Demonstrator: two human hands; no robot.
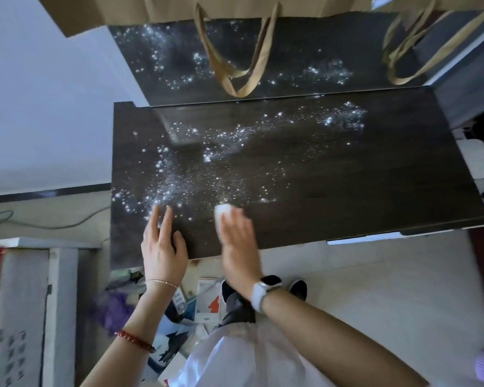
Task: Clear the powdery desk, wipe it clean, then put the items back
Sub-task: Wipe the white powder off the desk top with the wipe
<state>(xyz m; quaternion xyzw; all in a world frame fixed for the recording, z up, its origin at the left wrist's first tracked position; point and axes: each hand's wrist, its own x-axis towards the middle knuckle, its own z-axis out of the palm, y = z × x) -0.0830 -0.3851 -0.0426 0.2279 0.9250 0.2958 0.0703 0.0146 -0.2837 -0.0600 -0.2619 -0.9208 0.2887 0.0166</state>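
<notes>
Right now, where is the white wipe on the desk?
In the head view, the white wipe lies under the right hand, near the desk's front edge, beside the flat left hand.

Both forearms reach forward side by side, the left hand (164,247) lying flat with fingers straight and slightly spread, thumb out to the side, while the right hand (239,241), blurred, stretches palm-down with its fingers extended and its wrist angled inward.

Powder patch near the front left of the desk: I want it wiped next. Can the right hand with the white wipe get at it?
Probably yes. The right hand presses the white wipe just beside that powder patch; nothing lies between.
</notes>
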